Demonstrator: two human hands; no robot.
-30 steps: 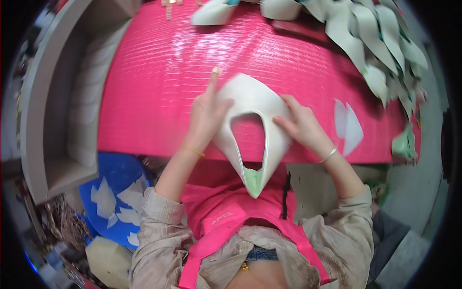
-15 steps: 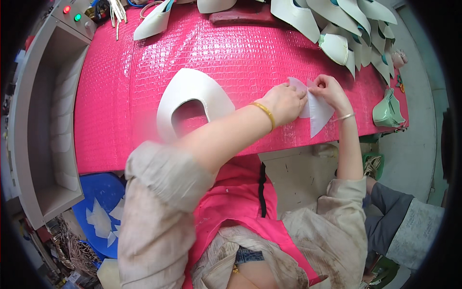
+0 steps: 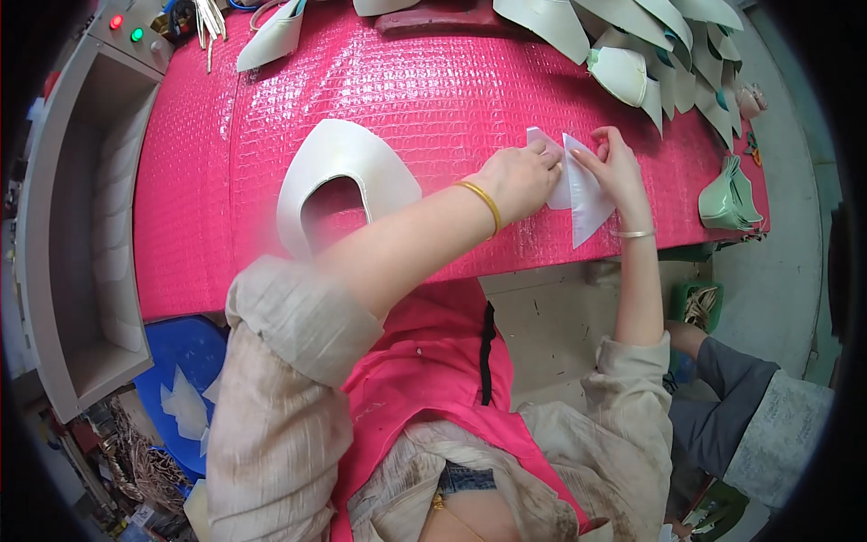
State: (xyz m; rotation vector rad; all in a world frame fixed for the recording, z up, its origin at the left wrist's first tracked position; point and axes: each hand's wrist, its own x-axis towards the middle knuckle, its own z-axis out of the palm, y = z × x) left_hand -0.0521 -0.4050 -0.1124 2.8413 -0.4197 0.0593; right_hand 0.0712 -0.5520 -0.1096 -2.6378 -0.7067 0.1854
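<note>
My left hand [image 3: 521, 183] pinches one thin white sheet [image 3: 560, 192] at the right part of the pink-covered table, its fingers partly covering the sheet. Close beside it, my right hand [image 3: 619, 179] has its thumb against a second thin, pointed white sheet [image 3: 587, 206]. That sheet hangs point-down towards the table's near edge. The two sheets are side by side, with a narrow gap between their upper parts. Left of my hands lies a white shoe upper [image 3: 357, 146] with a rounded opening, its near part hidden behind my left forearm.
White shoe uppers [image 3: 623, 77] are heaped at the back right. Nested pale green pieces [image 3: 728, 199] stand at the right edge. A grey open box [image 3: 77, 226] borders the table's left side. White scraps lie on a blue stool [image 3: 185, 348]. Another person's leg [image 3: 722, 402] is at lower right.
My right hand's sheet has come apart from the left one at the top and shows more fully. Both hands stay close together, and the whole view has shifted slightly.
</note>
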